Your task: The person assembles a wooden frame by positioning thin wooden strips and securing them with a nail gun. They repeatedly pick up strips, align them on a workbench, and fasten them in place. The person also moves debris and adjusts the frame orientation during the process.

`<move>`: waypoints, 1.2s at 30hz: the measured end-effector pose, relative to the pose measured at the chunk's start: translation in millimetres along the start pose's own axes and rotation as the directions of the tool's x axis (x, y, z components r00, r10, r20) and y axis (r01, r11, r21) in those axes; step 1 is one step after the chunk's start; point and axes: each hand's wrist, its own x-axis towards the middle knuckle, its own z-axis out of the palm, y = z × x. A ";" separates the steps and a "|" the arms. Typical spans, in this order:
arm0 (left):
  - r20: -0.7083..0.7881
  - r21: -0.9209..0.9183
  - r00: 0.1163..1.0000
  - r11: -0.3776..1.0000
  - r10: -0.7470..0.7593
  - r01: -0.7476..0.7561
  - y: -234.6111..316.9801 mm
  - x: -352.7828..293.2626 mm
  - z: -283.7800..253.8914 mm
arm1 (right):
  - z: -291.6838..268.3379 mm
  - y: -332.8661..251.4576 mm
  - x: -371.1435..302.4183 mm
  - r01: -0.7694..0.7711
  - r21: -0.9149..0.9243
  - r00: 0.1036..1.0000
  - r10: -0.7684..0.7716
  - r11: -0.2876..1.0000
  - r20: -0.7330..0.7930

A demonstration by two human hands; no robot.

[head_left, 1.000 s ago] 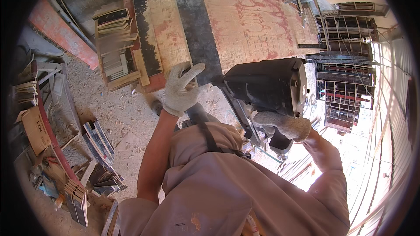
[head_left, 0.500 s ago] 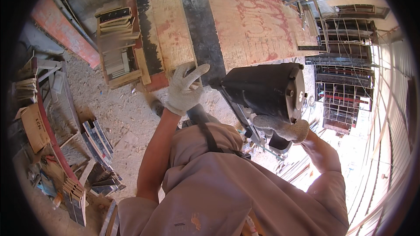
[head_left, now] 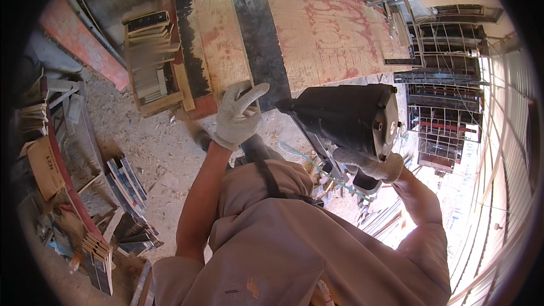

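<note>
Grasping nail gun (head_left: pixel 345 116) in right hand (head_left: pixel 374 166), dark board (head_left: pixel 256 28) in left hand (head_left: pixel 237 122), slats (head_left: pixel 149 88) in tray (head_left: pixel 161 104)

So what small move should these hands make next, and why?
Perhaps the right hand should settle the nail gun squarely at the near end of the black board: the gun's narrow tip is by that end's right corner, contact being unclear, while the left hand is at the left edge, apparently steadying it.
</note>
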 end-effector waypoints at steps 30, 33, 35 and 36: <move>-0.032 -0.083 0.975 0.972 -0.222 0.219 -48.1 -3.8 42.6 | -84.8 -35.0 68.1 -0.060 -0.186 0.984 0.089 0.981 0.154; -0.052 -0.036 0.978 0.979 -0.202 0.201 -52.5 -4.9 41.9 | -81.8 -32.3 69.4 -0.054 -0.202 0.984 0.086 0.978 0.158; -0.042 -0.045 0.980 0.980 -0.194 0.192 -51.9 -3.8 41.3 | -79.7 -31.1 69.8 -0.055 -0.214 0.984 0.090 0.975 0.153; -0.038 -0.055 0.978 0.978 -0.204 0.201 -54.4 -4.9 41.8 | -79.6 -30.0 70.6 -0.051 -0.221 0.984 0.087 0.974 0.157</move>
